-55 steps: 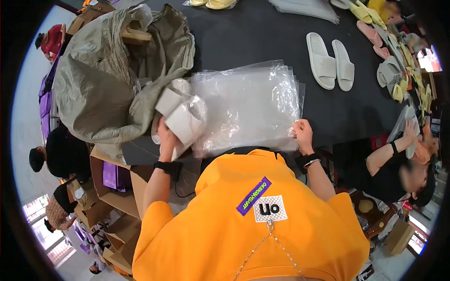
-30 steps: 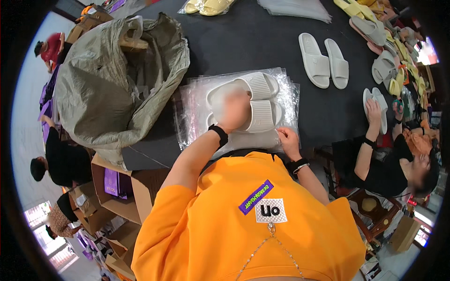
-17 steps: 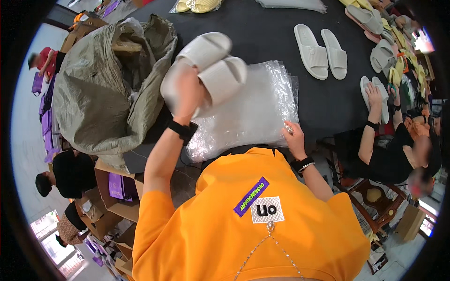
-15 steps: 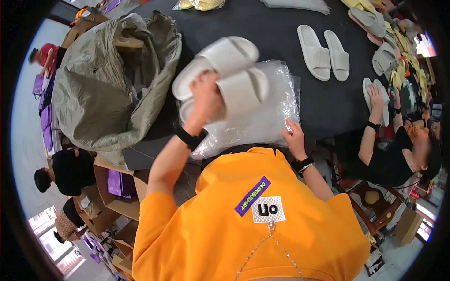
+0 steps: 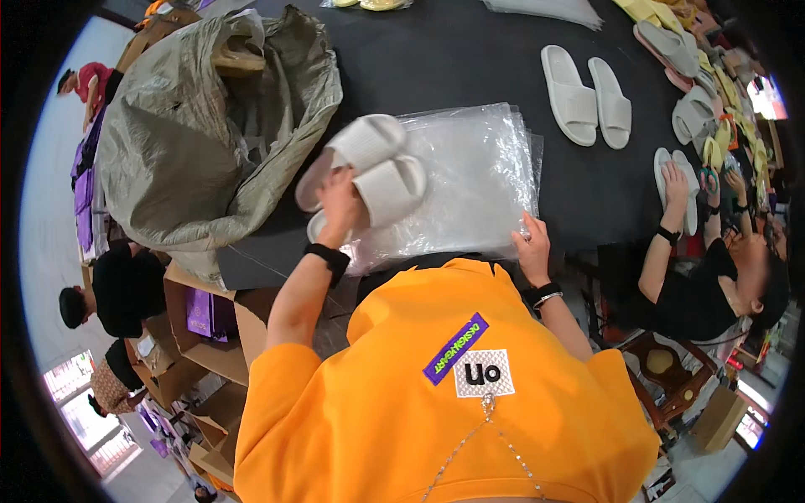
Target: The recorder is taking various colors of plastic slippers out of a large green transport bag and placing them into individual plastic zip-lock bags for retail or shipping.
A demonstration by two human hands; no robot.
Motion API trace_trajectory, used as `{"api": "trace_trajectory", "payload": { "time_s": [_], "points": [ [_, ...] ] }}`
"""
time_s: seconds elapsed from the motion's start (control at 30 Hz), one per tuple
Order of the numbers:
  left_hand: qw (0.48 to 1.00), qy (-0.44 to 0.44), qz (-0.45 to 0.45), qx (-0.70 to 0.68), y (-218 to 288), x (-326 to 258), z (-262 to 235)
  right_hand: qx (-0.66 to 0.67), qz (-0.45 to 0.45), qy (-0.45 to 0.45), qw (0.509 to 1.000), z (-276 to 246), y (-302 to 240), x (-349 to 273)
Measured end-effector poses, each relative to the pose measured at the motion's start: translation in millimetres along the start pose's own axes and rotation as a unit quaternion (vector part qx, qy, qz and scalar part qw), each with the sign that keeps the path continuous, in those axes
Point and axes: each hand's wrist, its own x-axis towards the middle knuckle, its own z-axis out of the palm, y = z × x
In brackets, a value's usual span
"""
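Note:
My left hand (image 5: 342, 203) grips a pair of off-white slide slippers (image 5: 391, 193) side by side, fingers closed between them at their left part. The slippers are tilted over the left part of a stack of clear plastic bags (image 5: 470, 180); whether they touch it I cannot tell. At the near right corner of that stack, my right hand (image 5: 532, 245) has its thumb and fingertips pinched on a bag's edge. Another pair of off-white slippers (image 5: 579, 102) lies on the dark table (image 5: 436, 63) farther right.
A large grey-green woven sack (image 5: 193, 159) stands at the left. At the right, a co-worker's hand (image 5: 673, 178) rests on slippers beside a heap of yellow and grey slippers (image 5: 694, 113). More plastic bags (image 5: 549, 8) lie at the far edge. Cardboard boxes (image 5: 197, 335) stand lower left.
My left hand has moved the slippers left and nearer to me, uncovering more of the bag stack. My right hand's fingers have drawn together at the stack's corner.

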Motion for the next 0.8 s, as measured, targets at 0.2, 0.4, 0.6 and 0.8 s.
{"api": "trace_trajectory", "payload": {
  "time_s": [0.2,0.4,0.6,0.8],
  "points": [
    [0.996,0.020,-0.023,-0.083,7.7,25.9,-60.8,-0.313,-0.103,0.069,0.942,-17.9,-32.9,2.4],
    [0.963,-0.034,0.250,-0.091,114.3,30.6,-79.0,0.188,-0.033,-0.101,0.976,-11.1,-80.7,45.2],
    [0.940,-0.055,0.308,-0.133,161.3,27.5,-69.2,0.297,0.012,-0.183,0.937,-6.1,-74.8,70.6],
    [0.968,0.069,0.152,-0.189,156.1,33.2,-72.9,0.445,0.098,0.019,0.890,-59.7,-42.9,125.3]
  ]
}}
